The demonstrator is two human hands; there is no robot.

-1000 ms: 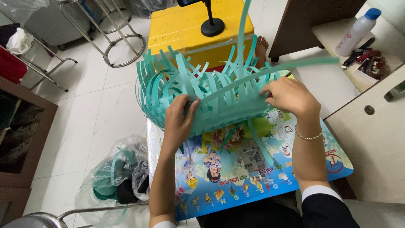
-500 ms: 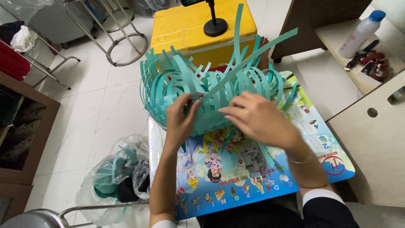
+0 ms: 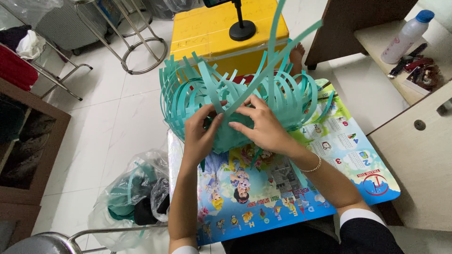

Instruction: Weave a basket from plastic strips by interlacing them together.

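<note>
Picture-printed table [image 3: 358, 188], teal strip basket [image 3: 188, 94] under both hands [image 3: 235, 127]

The right hand [image 3: 266, 127] has moved left, apparently pinching a strip [image 3: 273, 63].

A small table [image 3: 301, 202] with a colourful cartoon top carries the teal strip basket [image 3: 226, 99]. It stands on a white tiled floor [image 3: 108, 122], where a yellow box [image 3: 212, 37] and a plastic bag [image 3: 127, 197] also sit
</note>
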